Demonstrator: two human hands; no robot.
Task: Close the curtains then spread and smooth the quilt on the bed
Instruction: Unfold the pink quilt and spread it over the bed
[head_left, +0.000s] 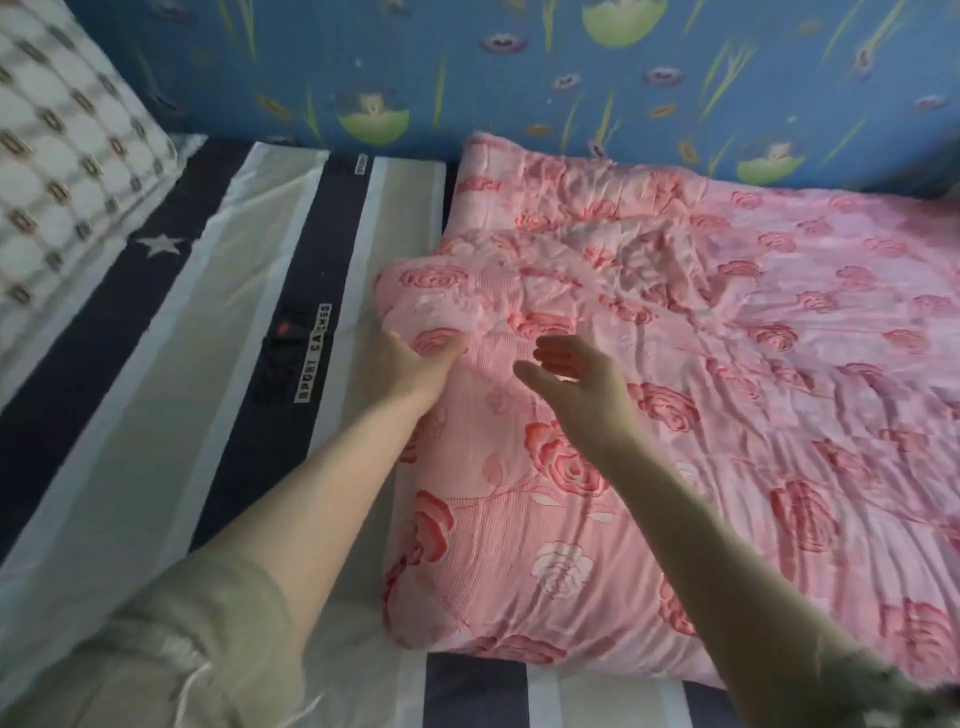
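Both arms reach up from the lower frame, two hands out over the bed. The left hand (410, 358) sits at centre frame, fingers curled into the bunched edge of the pink rose quilt (675, 374), gripping a fold of it. The right hand (576, 379) hovers just beside it, fingers loosely spread, palm turned leftward, holding nothing. One quilt, lying rumpled across the right half of the frame, its left edge rolled under the hands. One checked pillow (67, 156) at upper left. The striped bedsheet (218, 312) shows bare between pillow and quilt. Blue patterned wall (519, 62) runs along the top.
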